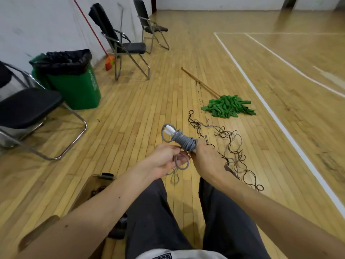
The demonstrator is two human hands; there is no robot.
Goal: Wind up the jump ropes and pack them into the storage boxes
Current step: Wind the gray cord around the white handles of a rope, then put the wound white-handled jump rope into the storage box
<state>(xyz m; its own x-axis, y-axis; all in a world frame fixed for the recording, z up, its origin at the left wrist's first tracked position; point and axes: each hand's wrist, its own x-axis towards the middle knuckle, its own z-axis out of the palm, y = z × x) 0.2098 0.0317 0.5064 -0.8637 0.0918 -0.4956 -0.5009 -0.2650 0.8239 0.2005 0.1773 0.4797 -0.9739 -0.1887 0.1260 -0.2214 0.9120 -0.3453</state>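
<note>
Grey rope (183, 142) is wound in tight coils round a pair of white handles (170, 130), and the bundle is held up in front of the person's knees, tilted up and to the left. The right hand (207, 159) grips the bundle's lower end, its fingers closed round it. The left hand (164, 157), just beside it, is curled round the loose tail of the same rope, which hangs below the fingers in a few slack loops. One small loop sticks out past the handle tips at the top.

Dark ropes (231, 146) lie in a loose tangle on the wooden floor (141, 101), to the right of the hands. A clear box (87, 186) sits on the floor by the left leg, partly hidden behind the left forearm; what it holds is hard to make out.

Farther off, a green mop (227, 106) lies flat on the floor. A green bin (74, 85) with a black liner stands near the wall among folding chairs (128, 47).
</note>
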